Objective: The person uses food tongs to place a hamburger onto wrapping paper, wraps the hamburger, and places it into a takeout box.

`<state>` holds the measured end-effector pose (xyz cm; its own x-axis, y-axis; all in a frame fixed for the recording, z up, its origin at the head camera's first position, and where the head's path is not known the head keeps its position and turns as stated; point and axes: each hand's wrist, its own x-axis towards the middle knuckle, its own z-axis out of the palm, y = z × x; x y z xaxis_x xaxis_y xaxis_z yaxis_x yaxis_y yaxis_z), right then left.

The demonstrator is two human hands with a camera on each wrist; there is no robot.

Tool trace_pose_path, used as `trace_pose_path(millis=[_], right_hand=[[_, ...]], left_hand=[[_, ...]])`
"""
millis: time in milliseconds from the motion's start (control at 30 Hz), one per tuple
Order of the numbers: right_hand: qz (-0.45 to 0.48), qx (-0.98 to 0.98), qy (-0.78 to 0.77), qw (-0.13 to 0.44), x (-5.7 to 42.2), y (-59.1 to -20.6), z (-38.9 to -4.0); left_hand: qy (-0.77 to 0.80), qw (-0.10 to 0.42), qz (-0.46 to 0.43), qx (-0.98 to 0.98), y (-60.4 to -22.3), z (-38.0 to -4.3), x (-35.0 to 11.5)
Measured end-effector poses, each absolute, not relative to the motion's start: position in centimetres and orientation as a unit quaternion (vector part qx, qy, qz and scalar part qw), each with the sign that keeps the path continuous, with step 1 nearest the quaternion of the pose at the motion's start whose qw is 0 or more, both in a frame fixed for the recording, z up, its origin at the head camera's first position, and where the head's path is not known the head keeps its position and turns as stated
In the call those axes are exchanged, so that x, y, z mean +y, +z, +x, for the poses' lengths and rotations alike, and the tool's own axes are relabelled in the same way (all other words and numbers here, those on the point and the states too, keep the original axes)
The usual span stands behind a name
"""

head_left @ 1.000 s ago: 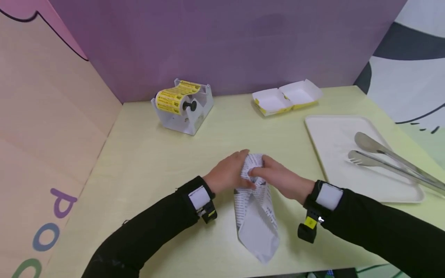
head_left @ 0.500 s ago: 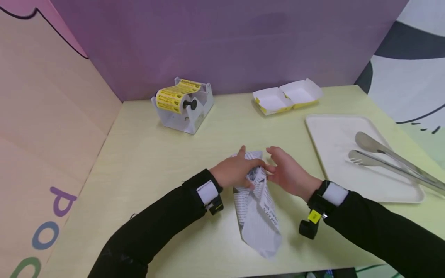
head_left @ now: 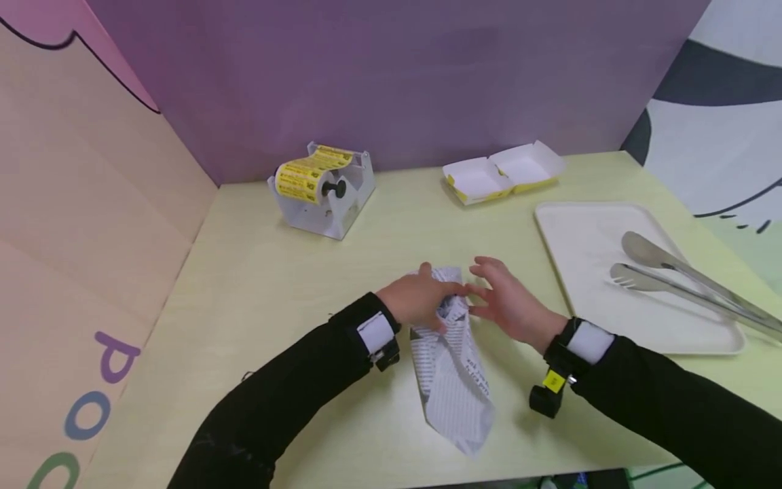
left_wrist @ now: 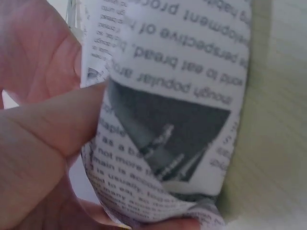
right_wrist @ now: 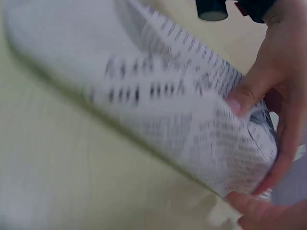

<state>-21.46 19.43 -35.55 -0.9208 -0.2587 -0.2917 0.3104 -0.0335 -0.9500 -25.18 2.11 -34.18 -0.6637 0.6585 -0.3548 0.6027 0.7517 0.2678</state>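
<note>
the left hand grips one end of the printed paper between thumb and fingers, while the right hand, its fingers held apart, has a fingertip at the paper's edge. the left wrist view brings out a dark picture, too small to make out in the head view. the paper runs from under the left hand toward the person, just left of the right hand.

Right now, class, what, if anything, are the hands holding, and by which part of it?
The left hand holds the folded printed paper by its far end; the right hand, beside that end, shows no clear grip.
</note>
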Motion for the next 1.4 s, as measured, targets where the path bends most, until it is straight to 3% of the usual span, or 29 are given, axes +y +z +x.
trace_pose_path(millis=[100, 267, 367, 500, 700, 933, 1400], right_hand=[[-0.072, 0.791, -0.59, 0.147, 20.4, -35.5, -20.6], [-0.325, 0.894, -0.302, -0.063, 21.3, -35.6, -18.3], [-0.451, 0.861, -0.189, -0.137, 21.2, -35.9, -16.9], [-0.56, 0.81, -0.102, -0.141, 20.8, -36.5, -15.0], [-0.618, 0.778, 0.028, -0.113, 20.0, -37.0, -12.9], [-0.644, 0.728, 0.177, -0.155, 19.5, -38.0, -12.5], [-0.616, 0.747, 0.179, -0.175, 19.2, -38.2, -13.2]], left_hand=[[0.066, 0.229, 0.343, 0.909, -34.3, -25.4, 2.2], [0.081, 0.24, 0.334, 0.908, -34.2, -25.6, 1.9], [0.088, 0.242, 0.327, 0.909, -34.0, -25.7, 1.7], [0.097, 0.247, 0.312, 0.912, -33.9, -25.7, 1.6], [0.106, 0.251, 0.294, 0.916, -34.3, -25.8, 1.5], [0.109, 0.246, 0.3, 0.915, -34.4, -25.7, 1.4], [0.101, 0.242, 0.307, 0.915, -34.8, -26.1, 1.2]])
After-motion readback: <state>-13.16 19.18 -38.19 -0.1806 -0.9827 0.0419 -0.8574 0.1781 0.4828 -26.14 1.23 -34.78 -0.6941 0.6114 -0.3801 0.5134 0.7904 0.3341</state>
